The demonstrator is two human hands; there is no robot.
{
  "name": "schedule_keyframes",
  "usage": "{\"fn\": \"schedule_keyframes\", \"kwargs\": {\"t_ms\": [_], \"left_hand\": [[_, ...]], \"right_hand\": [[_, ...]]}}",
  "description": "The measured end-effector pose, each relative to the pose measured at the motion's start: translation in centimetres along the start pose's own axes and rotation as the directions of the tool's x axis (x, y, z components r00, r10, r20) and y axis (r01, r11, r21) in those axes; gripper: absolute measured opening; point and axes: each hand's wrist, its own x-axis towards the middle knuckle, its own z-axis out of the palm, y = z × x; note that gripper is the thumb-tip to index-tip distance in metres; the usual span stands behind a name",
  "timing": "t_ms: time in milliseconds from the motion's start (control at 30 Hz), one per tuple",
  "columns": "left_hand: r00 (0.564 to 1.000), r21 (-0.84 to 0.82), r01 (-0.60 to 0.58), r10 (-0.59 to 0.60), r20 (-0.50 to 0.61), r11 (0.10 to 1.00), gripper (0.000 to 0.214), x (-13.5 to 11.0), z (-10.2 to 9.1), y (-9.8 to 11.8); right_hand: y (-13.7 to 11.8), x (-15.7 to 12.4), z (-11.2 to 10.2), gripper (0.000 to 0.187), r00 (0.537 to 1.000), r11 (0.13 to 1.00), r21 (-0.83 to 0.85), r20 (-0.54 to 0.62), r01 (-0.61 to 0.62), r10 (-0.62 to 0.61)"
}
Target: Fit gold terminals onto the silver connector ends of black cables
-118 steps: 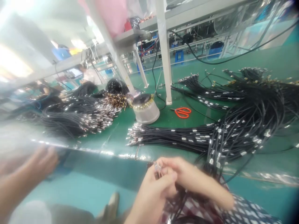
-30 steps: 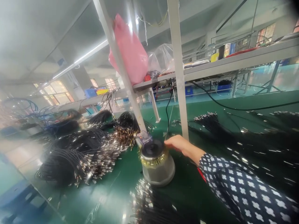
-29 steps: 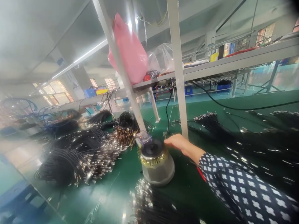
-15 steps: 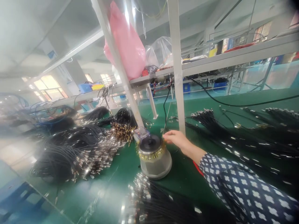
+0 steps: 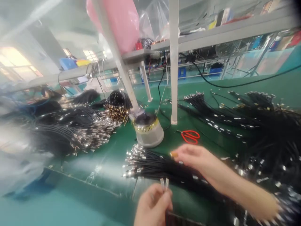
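Observation:
My left hand (image 5: 154, 204), low in the centre, pinches two cable ends whose pale metal connectors (image 5: 164, 183) stick up past the fingers. Above and to its right, my right hand (image 5: 190, 157) is closed on a small yellow piece (image 5: 174, 154) at its fingertips; what kind of piece it is I cannot make out. Beneath and behind both hands lies a bundle of black cables (image 5: 155, 163) with silvery connectors at the left end. Just beyond it stands a grey round device (image 5: 150, 138) with a dark top and yellow pieces around its rim.
Red-handled scissors (image 5: 190, 137) lie beyond my right hand. Black cable heaps (image 5: 80, 125) spread on the left, and more cables (image 5: 265, 125) on the right. White frame posts (image 5: 174, 62) rise from the green bench top (image 5: 113, 147). A pink bag (image 5: 124, 28) sits on the shelf.
My right hand has drawn back from the grey device towards me, with a yellow piece in its fingertips. My left hand has come into view holding cable ends. The view has tilted downward.

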Motion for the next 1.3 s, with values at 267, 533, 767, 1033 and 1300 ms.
{"fn": "schedule_keyframes", "kwargs": {"t_ms": [267, 533, 767, 1033, 1300], "left_hand": [[0.986, 0.027, 0.152, -0.154, 0.063, 0.988, 0.04, -4.8, 1.8, 1.2], [0.995, 0.137, 0.09, -0.094, 0.026, 0.986, 0.04, -6.2, 2.0, 0.8], [0.997, 0.108, 0.065, -0.068, 0.024, 0.992, 0.032, -7.0, 2.2, 0.6], [0.99, 0.157, 0.123, -0.133, 0.053, 0.98, 0.037, -7.0, 2.2, 0.2], [0.989, 0.095, 0.145, -0.148, 0.021, 0.985, 0.034, -7.1, 2.1, 0.7]], "right_hand": [[4.7, -8.6, 2.9, 0.026, 0.99, 0.964, 0.257, -0.101, -0.073, 0.102], [5.1, -9.8, 4.4, 0.024, 0.989, 0.96, 0.278, -0.145, 0.036, 0.004], [4.8, -10.3, 5.5, 0.023, 0.989, 0.924, 0.381, -0.138, 0.003, 0.054], [4.4, -9.8, 6.0, 0.016, 0.921, 0.933, 0.273, -0.371, 0.234, -0.122], [5.0, -9.0, 6.0, 0.013, 0.914, 0.934, 0.276, -0.393, 0.226, -0.105]]}}
